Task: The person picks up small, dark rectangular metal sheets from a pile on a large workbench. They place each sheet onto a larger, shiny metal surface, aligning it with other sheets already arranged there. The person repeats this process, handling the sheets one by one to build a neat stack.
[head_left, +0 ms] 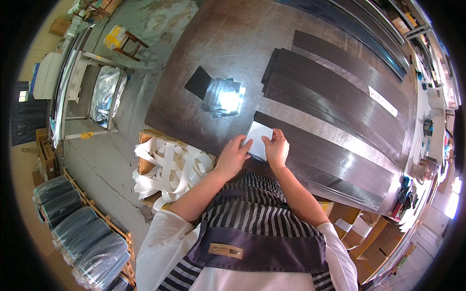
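Observation:
A small white rectangular card lies over the left end of a long black strip, close to the near table edge. My left hand grips the card's left side, thumb on top and fingers curled at the edge. My right hand is closed on its right side, with the thumb pressing on the card. Whether the fingers also pinch the strip underneath is hidden. Farther left on the table sits a loose pile of dark, glossy rectangular pieces, with one matte black piece beside it.
More long black strips lie stacked across the brown table. Below its left edge, a cardboard box overflows with curled white strips. A stool and metal rack stand left; plastic-wrapped bundles line the lower left.

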Demonstrator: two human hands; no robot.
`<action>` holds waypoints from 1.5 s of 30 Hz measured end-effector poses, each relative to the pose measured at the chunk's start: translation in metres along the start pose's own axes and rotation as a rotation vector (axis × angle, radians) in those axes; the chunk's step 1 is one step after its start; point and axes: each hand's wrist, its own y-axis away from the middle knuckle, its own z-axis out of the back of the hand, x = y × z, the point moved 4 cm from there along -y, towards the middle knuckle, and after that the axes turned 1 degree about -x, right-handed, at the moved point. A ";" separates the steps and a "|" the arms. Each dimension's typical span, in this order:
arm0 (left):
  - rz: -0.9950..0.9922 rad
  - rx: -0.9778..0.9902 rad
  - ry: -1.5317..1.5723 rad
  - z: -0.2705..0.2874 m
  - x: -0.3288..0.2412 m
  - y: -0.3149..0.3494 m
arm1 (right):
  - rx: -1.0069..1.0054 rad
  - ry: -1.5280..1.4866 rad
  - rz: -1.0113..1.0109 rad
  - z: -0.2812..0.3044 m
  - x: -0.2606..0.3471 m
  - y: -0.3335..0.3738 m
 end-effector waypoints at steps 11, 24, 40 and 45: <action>-0.173 0.002 -0.111 -0.014 -0.009 -0.029 | 0.150 0.102 0.085 0.019 0.023 0.003; -0.054 0.089 -0.116 -0.002 -0.033 -0.054 | 0.284 0.228 0.683 0.059 0.016 0.016; 0.226 -0.261 -0.124 -0.059 0.045 -0.223 | 0.023 0.756 0.334 0.137 -0.042 -0.109; 0.279 -0.398 -0.086 -0.052 0.033 -0.225 | 0.015 0.784 0.334 0.135 -0.048 -0.111</action>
